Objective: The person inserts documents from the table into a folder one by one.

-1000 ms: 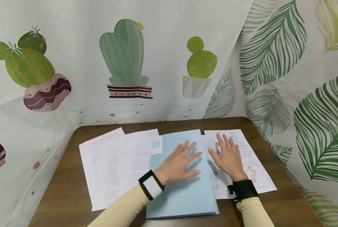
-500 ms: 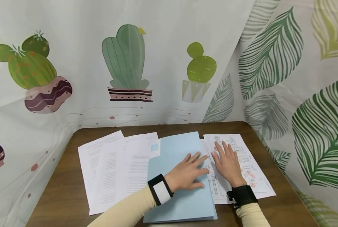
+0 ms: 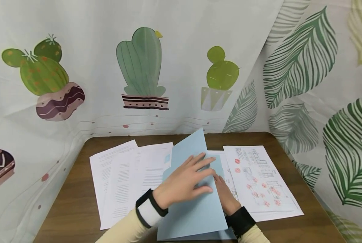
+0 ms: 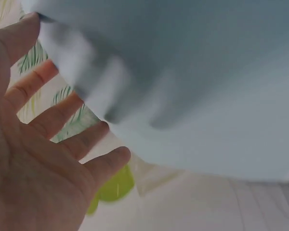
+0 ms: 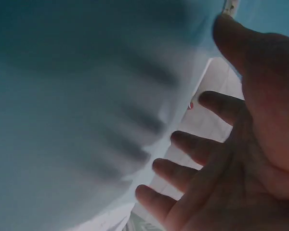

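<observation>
A light blue folder [image 3: 196,212] lies in the middle of the table, its front cover lifted at the right edge. My left hand [image 3: 187,179] is over the outside of this cover, fingers spread, fingertips at the raised edge. In the left wrist view, those fingers [image 4: 94,139] are nearly straight beside the blue cover [image 4: 207,130]. Reaching in from the right, my right hand [image 3: 226,195] is at the inner side of the cover, its fingertips partly hidden behind it. The right wrist view has its fingers [image 5: 176,173] loosely extended along the cover's edge [image 5: 156,159].
Several printed sheets [image 3: 117,189] overlap left of the folder, one partly beneath its left edge. To the right lie sheets with line drawings and red marks [image 3: 261,182]. A cloth printed with cacti and leaves [image 3: 184,74] hangs behind the wooden table [image 3: 62,202].
My right hand has left the drawing sheets and moved left to the folder. The cover has risen at its right edge. My left hand stays over it.
</observation>
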{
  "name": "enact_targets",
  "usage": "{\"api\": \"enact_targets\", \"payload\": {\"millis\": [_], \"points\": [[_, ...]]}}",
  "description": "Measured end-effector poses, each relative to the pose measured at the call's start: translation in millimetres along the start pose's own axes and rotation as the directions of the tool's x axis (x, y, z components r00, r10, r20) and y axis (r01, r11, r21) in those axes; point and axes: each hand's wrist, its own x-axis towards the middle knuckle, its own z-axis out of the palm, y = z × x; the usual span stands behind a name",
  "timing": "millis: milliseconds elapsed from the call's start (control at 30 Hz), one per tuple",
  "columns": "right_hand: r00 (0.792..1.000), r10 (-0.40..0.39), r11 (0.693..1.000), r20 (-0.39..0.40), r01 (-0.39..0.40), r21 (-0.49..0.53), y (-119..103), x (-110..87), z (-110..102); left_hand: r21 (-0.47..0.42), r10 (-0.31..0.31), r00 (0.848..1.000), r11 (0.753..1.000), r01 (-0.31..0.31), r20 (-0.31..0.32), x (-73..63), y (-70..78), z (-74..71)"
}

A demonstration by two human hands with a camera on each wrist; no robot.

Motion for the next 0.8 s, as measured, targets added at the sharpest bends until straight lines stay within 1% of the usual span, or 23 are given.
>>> {"api": "enact_targets", "payload": {"millis": [33,67,133,167,200,267,367,400,467,533,567,600,667,733,800], "points": [[0.999,0.017,0.994,0.032,-0.013,-0.105,-2.3,0.5,2.0,-0.018,0.000,1.000,1.000,0.000,-0.029,-5.0,-1.9,-5.2],[0.998,0.030,0.981,0.053,-0.020,-0.191,-3.8,1.4,3.8,-0.034,0.001,0.998,0.999,-0.003,-0.064,-10.7,-4.4,-10.1],[0.992,0.092,0.957,0.087,-0.064,-0.282,-6.1,4.9,6.7,-0.063,-0.003,0.990,0.998,-0.006,-0.142,-23.5,-8.6,-20.2],[0.990,0.110,0.946,0.093,-0.076,-0.315,-6.7,6.7,7.8,-0.071,-0.002,0.982,0.997,-0.011,-0.187,-30.3,-10.8,-25.0],[0.987,0.128,0.940,0.098,-0.089,-0.330,-6.9,8.5,8.9,-0.078,-0.004,0.973,0.997,-0.015,-0.232,-37.6,-12.9,-29.8],[0.983,0.156,0.937,0.096,-0.116,-0.330,-7.0,11.1,10.6,-0.094,-0.015,0.948,0.995,-0.016,-0.317,-53.4,-16.6,-39.5],[0.980,0.175,0.943,0.098,-0.138,-0.304,-5.9,12.9,12.2,-0.105,-0.038,0.902,0.994,-0.008,-0.430,-80.4,-24.4,-55.8],[0.979,0.176,0.946,0.101,-0.140,-0.292,-5.3,13.1,12.3,-0.119,-0.054,0.888,0.993,-0.001,-0.456,-90.9,-27.9,-62.0],[0.978,0.178,0.950,0.112,-0.141,-0.278,-4.0,12.9,12.4,-0.129,-0.101,0.862,0.991,0.042,-0.496,-114.1,-35.4,-74.7],[0.977,0.178,0.954,0.116,-0.142,-0.264,-2.2,12.7,12.3,-0.141,-0.169,0.838,0.984,0.112,-0.518,-139.8,-43.3,-86.4],[0.976,0.181,0.954,0.121,-0.144,-0.263,-1.4,12.5,11.8,-0.144,-0.214,0.828,0.976,0.162,-0.518,-153.2,-46.9,-91.2],[0.975,0.184,0.953,0.125,-0.146,-0.265,-0.9,12.6,10.9,-0.155,-0.274,0.820,0.962,0.227,-0.503,-166.4,-49.6,-95.3],[0.974,0.189,0.952,0.125,-0.150,-0.267,0.3,13.2,9.5,-0.155,-0.375,0.799,0.926,0.344,-0.470,-190.8,-55.9,-99.1],[0.973,0.195,0.952,0.122,-0.157,-0.264,0.0,14.0,7.9,-0.151,-0.465,0.778,0.883,0.445,-0.422,-212.8,-61.9,-99.1],[0.972,0.200,0.953,0.122,-0.164,-0.254,-1.4,14.8,7.0,-0.151,-0.540,0.753,0.837,0.525,-0.376,-232.8,-67.4,-95.4]]}}
